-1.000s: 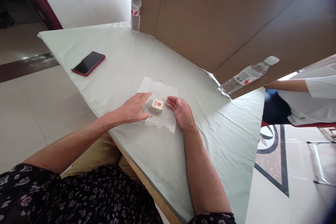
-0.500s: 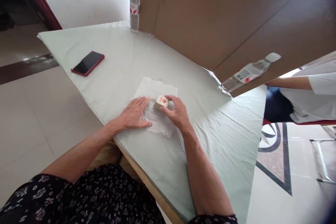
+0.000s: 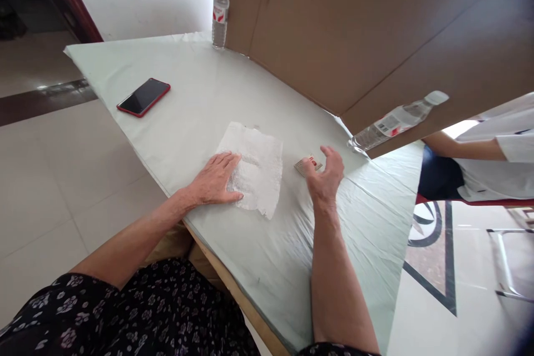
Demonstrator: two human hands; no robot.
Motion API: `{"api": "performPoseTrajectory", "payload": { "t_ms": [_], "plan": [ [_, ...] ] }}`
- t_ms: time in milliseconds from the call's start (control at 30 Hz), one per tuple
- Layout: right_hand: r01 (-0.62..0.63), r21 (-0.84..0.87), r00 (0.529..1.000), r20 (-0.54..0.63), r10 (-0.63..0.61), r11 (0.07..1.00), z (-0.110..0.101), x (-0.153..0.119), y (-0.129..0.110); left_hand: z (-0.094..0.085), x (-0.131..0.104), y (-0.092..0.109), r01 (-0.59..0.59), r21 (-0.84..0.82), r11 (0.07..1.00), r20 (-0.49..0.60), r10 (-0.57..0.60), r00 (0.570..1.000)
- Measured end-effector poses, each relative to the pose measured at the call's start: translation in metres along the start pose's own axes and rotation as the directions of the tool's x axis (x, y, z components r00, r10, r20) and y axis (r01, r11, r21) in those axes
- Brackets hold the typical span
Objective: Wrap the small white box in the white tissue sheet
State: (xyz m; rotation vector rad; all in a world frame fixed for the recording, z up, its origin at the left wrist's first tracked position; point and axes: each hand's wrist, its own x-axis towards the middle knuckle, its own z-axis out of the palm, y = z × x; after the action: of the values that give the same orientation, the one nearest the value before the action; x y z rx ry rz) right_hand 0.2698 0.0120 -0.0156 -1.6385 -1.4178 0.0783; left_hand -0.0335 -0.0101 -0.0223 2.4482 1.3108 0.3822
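The left hand [image 3: 216,181] lies spread on the near left part of a crinkled white wrapping sheet [image 3: 262,178], its palm down and its fingers extended, with nothing gripped. The sheet lies spread on the pale green tablecloth [image 3: 187,89], on the near side of the table, with a ragged near edge. To the right of the sheet, and apart from it, a small box [image 3: 299,167] with red print on its top rests on the cloth. The right hand [image 3: 326,178] is at this box, its thumb and fingers parted in a wide curve and not closed around anything; the thumb covers part of the box from view, and whether it touches the box cannot be told. On the far left of the table lies a phone [image 3: 144,97] in a red case, dark screen up, well apart from both hands. A brown cardboard panel [image 3: 334,22] stands along the far side. One clear bottle [image 3: 220,16] with a white cap stands upright by the panel's left end; another bottle [image 3: 396,122], also white-capped, is beside its right end and looks slanted in this view. Past the right end of the panel, a person in a white top [image 3: 500,161] sits with a forearm near the table, partly hidden by the panel.
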Motion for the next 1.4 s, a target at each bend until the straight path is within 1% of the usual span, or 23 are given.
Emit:
{"api": "performPoseTrajectory", "payload": {
  "t_ms": [33, 67, 133, 167, 233, 300, 367, 467, 533, 600, 667, 767, 800, 867, 933, 1000, 1133, 1233, 1400],
  "plan": [
    [0.071, 0.018, 0.997, 0.026, -0.072, 0.997, 0.005, -0.004, -0.01, 0.0, 0.0, 0.0, -0.004, 0.002, 1.0, -0.003, 0.004, 1.0],
    [0.137, 0.045, 0.986, 0.094, -0.141, 0.99, 0.011, -0.009, -0.02, 0.0, 0.0, 0.0, -0.007, 0.004, 1.0, -0.003, 0.007, 1.0],
    [0.219, 0.096, 0.931, 0.277, -0.238, 0.971, 0.025, -0.021, -0.034, 0.0, 0.0, 0.0, -0.008, 0.01, 1.0, 0.0, 0.008, 1.0],
    [0.233, 0.102, 0.897, 0.361, -0.254, 0.967, 0.031, -0.028, -0.039, 0.0, 0.0, 0.001, -0.007, 0.015, 1.0, 0.0, 0.007, 1.0],
    [0.243, 0.107, 0.833, 0.486, -0.264, 0.964, 0.041, -0.038, -0.041, 0.0, 0.001, 0.001, -0.005, 0.023, 1.0, -0.001, 0.005, 1.0],
    [0.246, 0.089, 0.79, 0.559, -0.253, 0.965, 0.045, -0.044, -0.038, 0.001, 0.001, 0.001, -0.007, 0.026, 1.0, 0.003, 0.007, 1.0],
    [0.268, 0.034, 0.767, 0.597, -0.234, 0.963, 0.044, -0.046, -0.035, 0.002, 0.001, 0.001, -0.008, 0.021, 1.0, 0.014, 0.007, 1.0],
    [0.334, -0.09, 0.743, 0.638, -0.204, 0.938, 0.04, -0.045, -0.035, -0.001, 0.001, 0.001, -0.001, -0.001, 1.0, 0.04, 0.001, 0.999],
    [0.371, -0.147, 0.731, 0.655, -0.191, 0.917, 0.038, -0.044, -0.037, -0.007, 0.0, 0.0, 0.008, -0.037, 0.999, 0.069, -0.006, 0.998],
    [0.394, -0.17, 0.727, 0.659, -0.193, 0.903, 0.039, -0.044, -0.038, -0.014, 0.001, 0.0, 0.031, -0.084, 0.996, 0.085, -0.024, 0.996],
    [0.41, -0.174, 0.727, 0.655, -0.206, 0.895, 0.04, -0.045, -0.038, -0.021, 0.005, 0.002, 0.05, -0.107, 0.993, 0.063, -0.043, 0.997],
    [0.425, -0.167, 0.729, 0.646, -0.227, 0.89, 0.041, -0.045, -0.035, -0.026, 0.015, 0.008, 0.015, -0.068, 0.998, -0.008, -0.015, 1.0],
    [0.427, -0.163, 0.731, 0.641, -0.234, 0.889, 0.042, -0.046, -0.034, -0.026, 0.019, 0.01, -0.01, -0.047, 0.999, -0.016, 0.01, 1.0],
    [0.428, -0.159, 0.736, 0.632, -0.242, 0.89, 0.042, -0.046, -0.033, -0.023, 0.026, 0.01, -0.042, 0.002, 0.999, 0.008, 0.042, 0.999],
    [0.424, -0.16, 0.739, 0.629, -0.239, 0.891, 0.043, -0.046, -0.033, -0.019, 0.027, 0.004, -0.04, 0.06, 0.997, 0.067, 0.036, 0.997],
    [0.42, -0.164, 0.74, 0.631, -0.232, 0.893, 0.043, -0.047, -0.033, -0.016, 0.023, -0.007, -0.032, 0.113, 0.993, 0.111, 0.019, 0.994],
    [0.423, -0.159, 0.738, 0.632, -0.237, 0.892, 0.043, -0.046, -0.034, -0.014, 0.008, -0.03, -0.005, 0.168, 0.986, 0.068, -0.007, 0.998],
    [0.422, -0.162, 0.739, 0.632, -0.234, 0.892, 0.044, -0.045, -0.034, -0.014, 0.004, -0.034, -0.002, 0.176, 0.984, 0.06, -0.008, 0.998],
    [0.417, -0.176, 0.737, 0.64, -0.218, 0.892, 0.046, -0.043, -0.034, -0.016, 0.008, -0.031, 0.009, 0.16, 0.987, 0.066, -0.02, 0.998]
  ]
}}
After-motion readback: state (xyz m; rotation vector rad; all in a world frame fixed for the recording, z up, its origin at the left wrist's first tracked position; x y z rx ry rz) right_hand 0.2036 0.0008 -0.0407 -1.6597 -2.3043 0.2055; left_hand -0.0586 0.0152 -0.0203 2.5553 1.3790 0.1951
